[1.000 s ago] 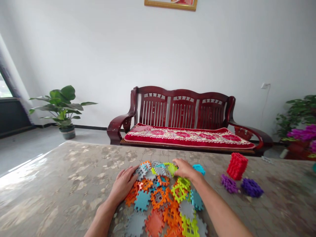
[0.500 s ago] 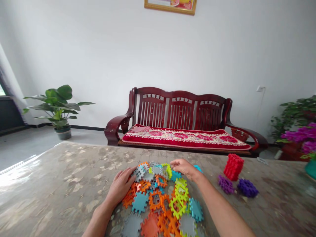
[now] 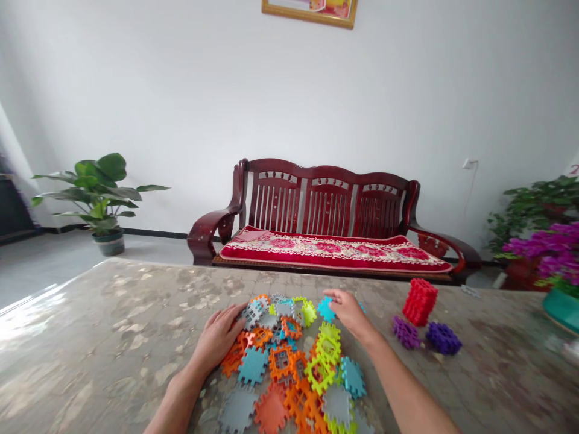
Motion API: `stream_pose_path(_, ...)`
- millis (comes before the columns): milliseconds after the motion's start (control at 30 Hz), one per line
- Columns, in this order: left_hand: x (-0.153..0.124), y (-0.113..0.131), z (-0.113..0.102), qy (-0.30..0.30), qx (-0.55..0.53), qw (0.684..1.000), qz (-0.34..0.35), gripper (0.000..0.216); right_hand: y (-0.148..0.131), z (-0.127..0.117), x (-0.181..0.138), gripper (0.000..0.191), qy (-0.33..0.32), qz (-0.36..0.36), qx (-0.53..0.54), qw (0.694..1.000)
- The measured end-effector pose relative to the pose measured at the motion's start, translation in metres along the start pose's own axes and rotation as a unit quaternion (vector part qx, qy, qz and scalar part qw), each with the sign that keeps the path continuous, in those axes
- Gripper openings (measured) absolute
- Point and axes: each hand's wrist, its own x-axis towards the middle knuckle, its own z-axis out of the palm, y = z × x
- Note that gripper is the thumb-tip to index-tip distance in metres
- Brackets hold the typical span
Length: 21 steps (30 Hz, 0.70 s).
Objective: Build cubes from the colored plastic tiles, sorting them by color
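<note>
A heap of square plastic interlocking tiles with notched edges, in orange, blue, grey and lime green, lies on the table before me. My left hand (image 3: 222, 333) rests along the heap's left side, fingers stretched out, touching a light grey tile (image 3: 254, 313). At the far right of the heap, my right hand (image 3: 347, 310) is closed on the edge of a bright blue tile (image 3: 326, 308). Part of another blue piece shows behind that hand. Closer in are a lime green tile (image 3: 322, 375), an orange tile (image 3: 281, 361) and a blue tile (image 3: 253, 365).
Right of my right arm stand a stack of red tiles (image 3: 420, 302), a purple stack (image 3: 406, 332) and a dark violet stack (image 3: 444, 339). A teal pot (image 3: 562, 308) with magenta flowers is at the table's right. Beyond the table (image 3: 136, 325) is a wooden bench (image 3: 301, 202).
My right hand has drawn slightly right and back with the blue tile, which now sits apart from the lime green tile. My left hand stays on the heap. The view has shifted a little.
</note>
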Motion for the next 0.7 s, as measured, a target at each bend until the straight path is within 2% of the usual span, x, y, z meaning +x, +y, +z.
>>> stream_pose_path(100, 0.001, -0.002, 0.001, 0.009, 0.000, 1.000, 0.007, 0.045, 0.008, -0.022, -0.017, 0.049, 0.121, -0.031, 0.034, 0.992)
stream_pose_path(167, 0.002, -0.003, 0.002, 0.010, 0.004, 1.000, 0.002, 0.045, 0.019, -0.040, -0.030, 0.053, 0.183, -0.013, 0.055, 0.982)
stream_pose_path(300, 0.003, -0.006, 0.004, 0.008, 0.012, 1.000, 0.000, 0.046, 0.049, -0.064, -0.048, 0.059, 0.241, 0.074, 0.088, 0.964)
stream_pose_path(433, 0.004, -0.007, 0.004, 0.004, 0.012, 1.000, 0.004, 0.047, 0.071, -0.065, -0.054, 0.060, 0.308, 0.104, 0.103, 0.940)
stream_pose_path(533, 0.004, -0.008, 0.003, 0.009, 0.009, 1.000, 0.016, 0.047, 0.079, -0.057, -0.053, 0.058, 0.292, 0.108, 0.066, 0.948)
stream_pose_path(700, 0.005, -0.010, 0.003, 0.009, 0.013, 1.000, 0.018, 0.048, 0.082, -0.052, -0.052, 0.058, 0.208, 0.107, -0.072, 0.970)
